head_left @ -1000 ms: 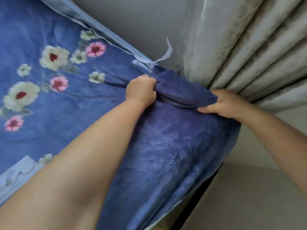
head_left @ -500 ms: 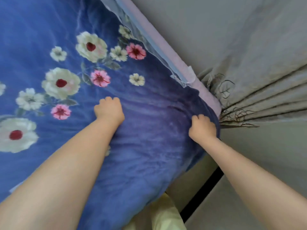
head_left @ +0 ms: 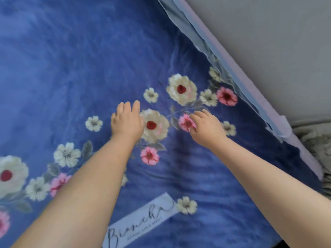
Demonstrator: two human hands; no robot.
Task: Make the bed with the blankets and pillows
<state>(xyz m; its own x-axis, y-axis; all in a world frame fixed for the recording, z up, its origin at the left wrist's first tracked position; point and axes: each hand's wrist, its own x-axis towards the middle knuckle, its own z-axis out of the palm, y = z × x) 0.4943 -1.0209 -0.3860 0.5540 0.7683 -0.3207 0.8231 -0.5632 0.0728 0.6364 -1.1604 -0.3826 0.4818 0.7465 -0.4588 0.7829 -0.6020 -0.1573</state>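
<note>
A pale grey wall (head_left: 268,42) runs along the far right edge of the bed, and a patterned grey curtain (head_left: 317,149) bunches in the right corner.

The blue flowered blanket (head_left: 80,68) lies spread over the bed and fills nearly the whole view, its pale satin border (head_left: 215,49) running diagonally against the wall and a printed label (head_left: 141,221) lying near the person. Ripples cross the plush below the right forearm, towards the near right corner.

Both hands are on top of the blanket among the flower cluster, a large cream flower (head_left: 154,125) between them. The left hand (head_left: 128,120) lies palm down with fingers fairly straight and loosely spread, holding nothing. The right hand (head_left: 207,127) is nearer the border and the ripples; its fingers (head_left: 194,117) curl down onto a pink flower, and motion blur makes it hard to tell whether they pinch the cloth or only press it. The unsmoothed fabric lies right of and behind the right hand, so that hand seems better placed for the next sweep.

A second ago both hands gripped a bunched fold at the corner by the curtain; now the fold is gone, and the hands have shifted inward onto flat blanket.
</note>
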